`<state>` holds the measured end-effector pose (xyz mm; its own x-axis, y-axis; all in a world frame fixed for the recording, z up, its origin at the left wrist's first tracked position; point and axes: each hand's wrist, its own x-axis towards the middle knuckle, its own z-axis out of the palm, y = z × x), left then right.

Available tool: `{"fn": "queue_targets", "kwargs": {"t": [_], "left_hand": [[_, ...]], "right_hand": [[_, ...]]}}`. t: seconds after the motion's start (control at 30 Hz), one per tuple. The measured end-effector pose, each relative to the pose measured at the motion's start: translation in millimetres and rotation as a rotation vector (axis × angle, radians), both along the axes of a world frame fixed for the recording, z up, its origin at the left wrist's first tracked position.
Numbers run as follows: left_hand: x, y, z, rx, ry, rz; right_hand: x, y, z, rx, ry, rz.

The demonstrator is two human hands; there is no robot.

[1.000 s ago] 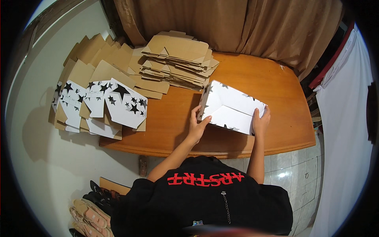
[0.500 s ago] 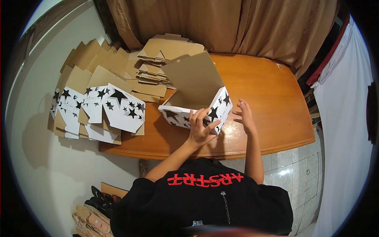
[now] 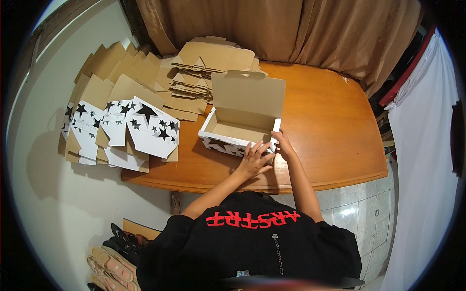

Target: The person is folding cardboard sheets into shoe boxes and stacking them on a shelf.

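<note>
A white cardboard box (image 3: 226,147) with black stars sits on the wooden table, its plain brown lid raised at the back and its brown inside showing. My left hand (image 3: 255,161) lies against the front wall near the right corner, fingers spread. At that same corner, my right hand (image 3: 283,145) grips the right side wall, with fingertips over its top edge. The thumb of the right hand is partly hidden.
Flat star-printed box blanks (image 3: 151,130) overlap at the table's left. Behind them is a stack of brown cardboard pieces (image 3: 213,54). A brown curtain (image 3: 242,24) hangs along the far edge; shoes (image 3: 112,264) stand at the lower left.
The box has turned from tilted to resting square on the table, its lid swinging upright. My right hand has moved left from the air onto its right wall; the left shifted slightly down.
</note>
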<state>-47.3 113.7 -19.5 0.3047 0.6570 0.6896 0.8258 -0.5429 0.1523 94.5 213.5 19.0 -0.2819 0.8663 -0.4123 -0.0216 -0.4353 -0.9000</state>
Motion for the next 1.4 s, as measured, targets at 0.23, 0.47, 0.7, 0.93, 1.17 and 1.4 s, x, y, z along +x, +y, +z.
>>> {"fn": "queue_targets", "kwargs": {"t": [0.23,0.47,0.7,0.93,1.17,1.4], "left_hand": [[-59.3,-10.2,-8.2,-0.138,-0.266,0.437],[-78.5,-10.8,-8.4,-0.351,-0.198,0.48],[-81.7,-10.1,-10.7,-0.333,-0.147,0.483],[-75.4,-4.7,-12.3,-0.256,-0.169,0.393],[-79.5,-12.0,-4.6,-0.284,-0.271,0.323],[-73.7,-14.2,-12.8,-0.22,-0.348,0.298]], "right_hand": [[16.6,32.4,-61.9,0.146,0.156,-0.114],[17.5,43.7,-87.8,0.151,0.216,-0.096],[7.9,63.8,-56.0,0.23,-0.112,-0.097],[-0.3,118.5,-22.8,0.401,-0.045,-0.285],[-4.2,93.0,4.4,0.345,0.23,-0.375],[21.5,43.9,-30.4,0.672,0.172,-0.229]]}}
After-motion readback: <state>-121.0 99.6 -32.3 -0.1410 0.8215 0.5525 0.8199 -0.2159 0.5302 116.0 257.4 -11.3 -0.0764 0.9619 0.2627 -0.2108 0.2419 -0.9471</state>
